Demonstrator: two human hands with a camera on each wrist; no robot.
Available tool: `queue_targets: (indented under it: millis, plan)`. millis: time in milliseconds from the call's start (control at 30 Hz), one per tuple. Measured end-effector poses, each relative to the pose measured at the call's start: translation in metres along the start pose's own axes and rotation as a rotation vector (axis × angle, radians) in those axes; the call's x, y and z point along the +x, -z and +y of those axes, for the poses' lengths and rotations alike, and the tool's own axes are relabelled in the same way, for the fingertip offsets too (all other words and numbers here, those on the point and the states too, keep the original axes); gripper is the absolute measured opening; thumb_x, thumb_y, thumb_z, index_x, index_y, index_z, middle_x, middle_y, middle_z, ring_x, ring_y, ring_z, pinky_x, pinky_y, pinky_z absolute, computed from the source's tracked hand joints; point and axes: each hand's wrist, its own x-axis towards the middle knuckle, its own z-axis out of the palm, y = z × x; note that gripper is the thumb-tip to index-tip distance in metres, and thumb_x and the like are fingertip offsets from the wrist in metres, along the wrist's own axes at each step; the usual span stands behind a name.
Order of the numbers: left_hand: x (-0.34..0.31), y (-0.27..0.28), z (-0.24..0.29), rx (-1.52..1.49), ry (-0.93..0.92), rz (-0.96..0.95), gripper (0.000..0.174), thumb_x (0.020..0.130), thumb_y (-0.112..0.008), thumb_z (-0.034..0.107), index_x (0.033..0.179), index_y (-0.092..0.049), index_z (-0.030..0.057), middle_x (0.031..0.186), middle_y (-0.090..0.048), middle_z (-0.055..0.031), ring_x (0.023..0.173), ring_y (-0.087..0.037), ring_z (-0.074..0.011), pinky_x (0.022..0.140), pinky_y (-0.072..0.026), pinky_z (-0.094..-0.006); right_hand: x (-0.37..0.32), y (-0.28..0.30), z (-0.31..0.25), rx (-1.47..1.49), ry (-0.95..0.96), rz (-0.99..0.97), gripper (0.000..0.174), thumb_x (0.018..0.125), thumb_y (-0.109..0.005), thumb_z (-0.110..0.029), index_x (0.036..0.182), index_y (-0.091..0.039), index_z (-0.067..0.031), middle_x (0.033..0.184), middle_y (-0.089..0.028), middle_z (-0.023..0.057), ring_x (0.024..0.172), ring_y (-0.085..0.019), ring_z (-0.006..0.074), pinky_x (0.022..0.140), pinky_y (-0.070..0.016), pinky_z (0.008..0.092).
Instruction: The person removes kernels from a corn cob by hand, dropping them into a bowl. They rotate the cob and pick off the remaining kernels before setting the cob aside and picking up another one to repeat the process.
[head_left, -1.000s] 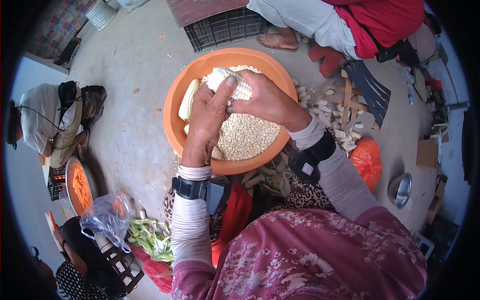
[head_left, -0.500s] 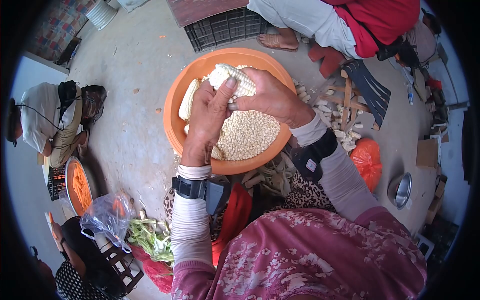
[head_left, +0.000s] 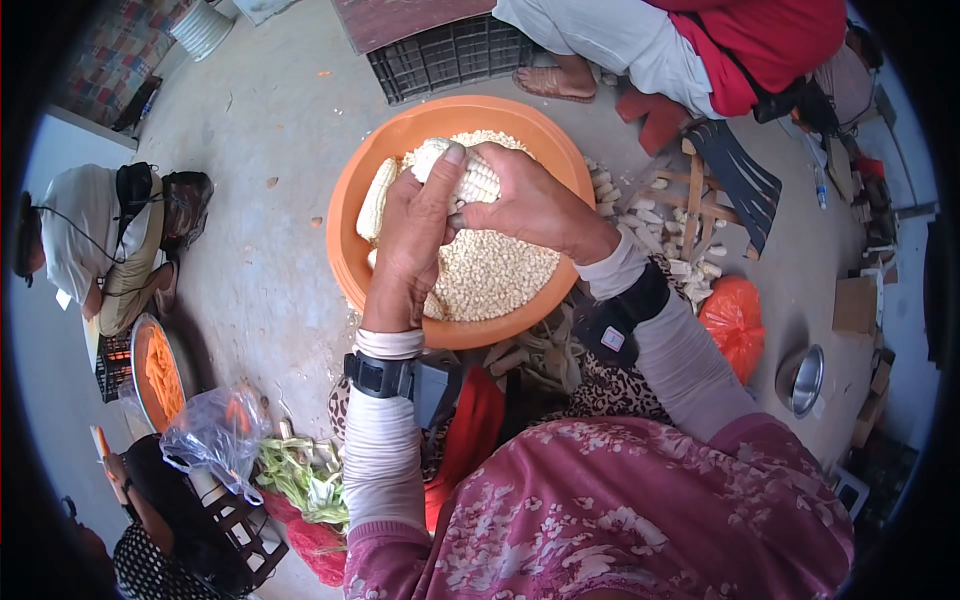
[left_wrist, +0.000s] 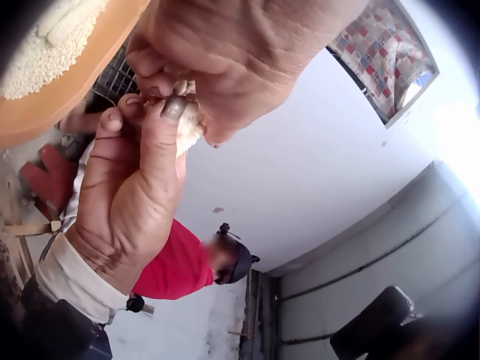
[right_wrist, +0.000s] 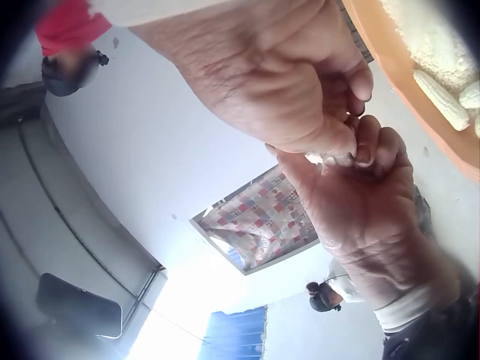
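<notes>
A white corn cob (head_left: 482, 184) is gripped between both hands over an orange basin (head_left: 345, 255). My left hand (head_left: 412, 235) holds its near left side, the thumb lying up across the kernels. From the right, my right hand (head_left: 540, 205) wraps the other end, its thumb pressing in low near the left fingers. In the left wrist view, a bit of the cob (left_wrist: 189, 135) shows between the hands; the rest is hidden by fingers. Loose corn kernels (head_left: 500, 275) fill much of the basin. A whole cob (head_left: 377, 200) leans inside its left wall.
Stripped cobs (head_left: 650, 232) lie right of the basin by a low stool (head_left: 735, 185) and an orange bag (head_left: 733, 325). A black crate (head_left: 450, 62) and a seated person in red (head_left: 765, 50) are beyond. Husks (head_left: 310, 480) lie at lower left.
The cob and right hand rose slightly and turned half a second ago, then came back down left. My left thumb now lies further up across the cob.
</notes>
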Motion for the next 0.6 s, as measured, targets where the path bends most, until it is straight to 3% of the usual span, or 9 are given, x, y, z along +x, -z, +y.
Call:
queue_targets:
  millis: [167,233,367,433,467,533,600]
  plan:
    - [-0.001,0.004,0.000,0.041,-0.047,-0.091,0.032,0.087,-0.057,0.040,0.087,-0.060,0.0082,0.066,-0.054,0.0046,0.051,-0.045,-0.0009,0.045,-0.0345,-0.0143,-0.001,0.004,-0.001,0.128,0.023,-0.012,0.048,0.069,-0.067,-0.014,0.108,-0.049,0.0074,0.097,-0.058,0.0174,0.091,-0.056,0.0212,0.080,-0.0449,0.0320]
    - [0.000,0.007,-0.001,0.039,-0.047,-0.122,0.032,0.088,-0.057,0.036,0.088,-0.060,0.0042,0.066,-0.053,0.0029,0.050,-0.042,-0.0022,0.043,-0.0318,-0.0170,-0.001,0.006,0.000,0.098,-0.001,-0.079,0.053,0.072,-0.065,-0.010,0.118,-0.045,0.0058,0.106,-0.056,0.0122,0.100,-0.052,0.0156,0.086,-0.0421,0.0290]
    - [-0.002,0.009,0.001,0.079,-0.038,-0.115,0.032,0.088,-0.057,0.036,0.087,-0.060,0.0041,0.066,-0.052,0.0032,0.052,-0.042,-0.0027,0.045,-0.0327,-0.0177,0.000,0.006,0.002,0.171,-0.021,-0.117,0.054,0.072,-0.066,-0.010,0.119,-0.045,0.0058,0.107,-0.056,0.0121,0.099,-0.052,0.0156,0.086,-0.0426,0.0290]
    - [-0.002,0.009,0.001,0.067,-0.041,-0.142,0.031,0.088,-0.057,0.035,0.088,-0.058,0.0041,0.067,-0.050,0.0026,0.054,-0.043,-0.0034,0.047,-0.0337,-0.0183,0.001,0.004,0.005,0.115,0.111,-0.010,0.044,0.070,-0.066,-0.011,0.107,-0.049,0.0070,0.093,-0.059,0.0108,0.084,-0.056,0.0156,0.074,-0.0460,0.0284]
    - [-0.001,0.011,-0.002,0.067,-0.040,-0.143,0.031,0.088,-0.057,0.035,0.088,-0.058,0.0041,0.067,-0.050,0.0026,0.054,-0.043,-0.0034,0.047,-0.0337,-0.0183,0.000,0.007,0.004,0.116,0.110,-0.009,0.044,0.070,-0.066,-0.011,0.107,-0.049,0.0070,0.093,-0.059,0.0108,0.084,-0.056,0.0156,0.074,-0.0460,0.0284]
    - [0.002,0.014,-0.006,0.009,-0.022,-0.154,0.029,0.088,-0.055,0.035,0.087,-0.056,0.0061,0.066,-0.052,0.0021,0.053,-0.045,-0.0046,0.046,-0.0336,-0.0167,-0.001,0.015,-0.005,0.414,-0.121,-0.115,0.041,0.071,-0.065,-0.009,0.107,-0.051,0.0062,0.090,-0.060,0.0069,0.079,-0.056,0.0111,0.070,-0.0463,0.0249]
    - [0.001,0.009,-0.004,0.000,-0.005,-0.128,0.027,0.089,-0.054,0.034,0.087,-0.055,0.0064,0.066,-0.051,0.0019,0.053,-0.045,-0.0055,0.046,-0.0332,-0.0171,-0.002,0.011,0.000,0.445,-0.080,-0.091,0.040,0.071,-0.064,-0.009,0.106,-0.051,0.0060,0.089,-0.060,0.0060,0.078,-0.056,0.0093,0.069,-0.0462,0.0237]
